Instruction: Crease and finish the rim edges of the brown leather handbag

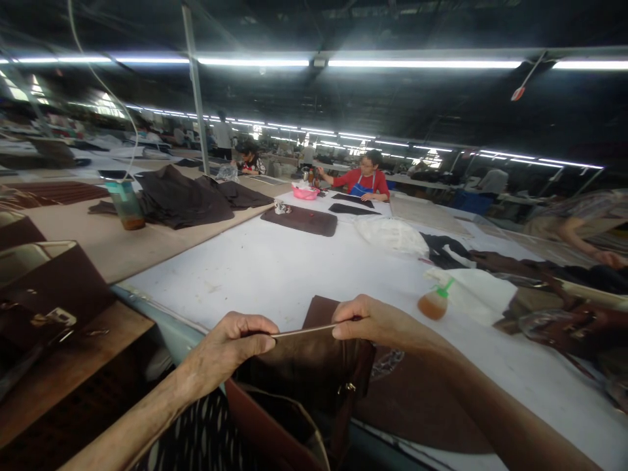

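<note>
A dark brown leather handbag point(304, 366) stands open at the table's front edge, close to my body. My left hand point(240, 343) pinches the left part of its upper rim between thumb and fingers. On the right part of the same rim, my right hand point(360, 320) has a matching pinch. The edge runs nearly level between the two hands. Below my right hand a small gold-coloured metal fitting point(347, 388) shows on the bag's side. The inside of the bag is dark, and its bottom is hidden. Brown material point(422, 405) lies on the table beside the bag.
A bottle of amber liquid with a green spout point(434, 302) stands at right. Further handbags point(53, 307) sit at left near a jar point(125, 204) and dark cloth point(181, 196). Across the white table point(235, 261), a co-worker in red point(367, 180) sits near a pink basin point(305, 191).
</note>
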Tool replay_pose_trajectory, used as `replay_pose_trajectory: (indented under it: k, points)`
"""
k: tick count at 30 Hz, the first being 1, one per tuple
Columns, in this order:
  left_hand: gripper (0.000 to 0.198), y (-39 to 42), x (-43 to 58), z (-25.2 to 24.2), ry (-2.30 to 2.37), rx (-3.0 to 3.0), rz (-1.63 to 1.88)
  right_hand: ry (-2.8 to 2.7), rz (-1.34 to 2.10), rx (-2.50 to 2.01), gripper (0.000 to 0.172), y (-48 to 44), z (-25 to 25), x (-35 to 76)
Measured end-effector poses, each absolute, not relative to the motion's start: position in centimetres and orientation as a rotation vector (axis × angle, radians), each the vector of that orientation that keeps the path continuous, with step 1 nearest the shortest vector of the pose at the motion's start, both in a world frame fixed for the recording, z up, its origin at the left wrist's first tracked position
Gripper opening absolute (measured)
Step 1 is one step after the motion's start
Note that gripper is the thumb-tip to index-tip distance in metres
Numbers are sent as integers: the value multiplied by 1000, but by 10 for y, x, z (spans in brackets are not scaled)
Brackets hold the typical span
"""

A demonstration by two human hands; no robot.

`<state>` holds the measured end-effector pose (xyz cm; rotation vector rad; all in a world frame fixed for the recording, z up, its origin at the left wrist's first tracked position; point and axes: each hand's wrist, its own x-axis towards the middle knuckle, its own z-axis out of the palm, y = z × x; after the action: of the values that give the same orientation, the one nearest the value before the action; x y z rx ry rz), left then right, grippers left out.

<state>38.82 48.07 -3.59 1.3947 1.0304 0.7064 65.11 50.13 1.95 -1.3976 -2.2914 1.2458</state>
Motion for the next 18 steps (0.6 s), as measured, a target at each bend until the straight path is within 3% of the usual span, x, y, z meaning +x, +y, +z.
replay_pose_trajectory:
  k: [6,14,18]
  points:
    - [19,480,389,-34,988,1394,695,-2340,1031,-1540,24,492,25,647]
    - [20,476,393,-31,966,1431,733,-2650,305,-1559,30,480,30,621]
    - [19,475,396,-29,950,1460,758,-2686,338,-1388,28,475,20,605]
